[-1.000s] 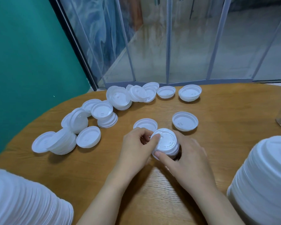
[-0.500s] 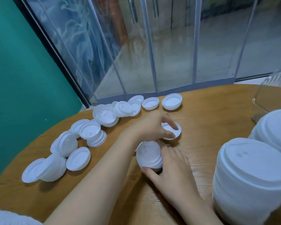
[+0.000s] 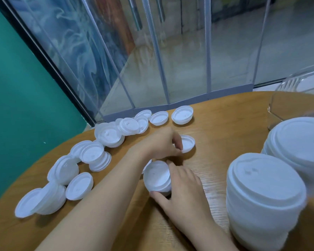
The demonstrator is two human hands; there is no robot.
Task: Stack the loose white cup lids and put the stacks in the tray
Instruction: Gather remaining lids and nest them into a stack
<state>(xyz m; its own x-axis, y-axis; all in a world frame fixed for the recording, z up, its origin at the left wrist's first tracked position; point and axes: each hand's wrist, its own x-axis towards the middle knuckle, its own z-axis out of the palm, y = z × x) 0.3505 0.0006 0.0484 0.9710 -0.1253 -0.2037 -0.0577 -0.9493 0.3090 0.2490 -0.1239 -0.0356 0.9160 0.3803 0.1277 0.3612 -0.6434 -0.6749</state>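
Note:
My right hand (image 3: 182,192) grips a short stack of white lids (image 3: 157,175) standing on the wooden table (image 3: 225,134). My left hand (image 3: 161,144) reaches across it and pinches the near rim of a single upturned lid (image 3: 188,143) just beyond. Several loose lids (image 3: 91,154) lie scattered along the table's left and far edge. Two tall lid stacks (image 3: 265,192) stand at the right. A clear tray (image 3: 286,98) shows at the far right, partly cut off.
A teal wall rises on the left and clear plastic strip curtains hang behind the table. The table's curved edge runs along the left and far side, close to the loose lids. Bare wood lies between the hands and the tall stacks.
My left hand left the small stack and reached forward to the single lid. The camera swung left, bringing the tall stacks and tray into view on the right.

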